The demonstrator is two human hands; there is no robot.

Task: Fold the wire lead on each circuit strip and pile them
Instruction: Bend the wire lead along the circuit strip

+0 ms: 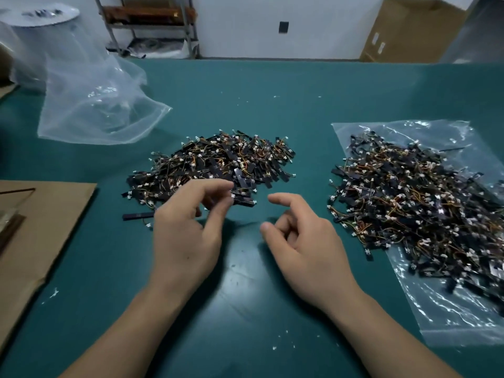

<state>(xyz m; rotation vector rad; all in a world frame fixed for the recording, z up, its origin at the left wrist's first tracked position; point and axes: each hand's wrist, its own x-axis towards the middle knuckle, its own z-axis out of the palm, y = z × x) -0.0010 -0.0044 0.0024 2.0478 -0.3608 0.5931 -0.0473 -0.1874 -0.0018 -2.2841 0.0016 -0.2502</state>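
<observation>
Both bare forearms reach in over the green worktop (245,309). The right hand (302,249) hovers just above the surface with fingers loosely curled and nothing in it. The left hand (185,236) is beside it, thumb and forefinger pinched near a dark circuit strip (242,199) at the near edge of the middle pile (212,166); whether the fingertips actually grip that strip I cannot tell. One loose strip (137,215) lies flat just left of that hand. The middle pile is a heap of black strips with orange wires and small white connectors, sitting straight on the worktop. To the right, well apart, a bigger heap (414,203) rests on a clear plastic bag (450,317). A sheet of cardboard (46,227) lies at the left edge, and a crumpled clear bag (98,105) farther back. Beyond the worktop stand a metal rack (152,25) and a cardboard box (409,31) against the wall.
</observation>
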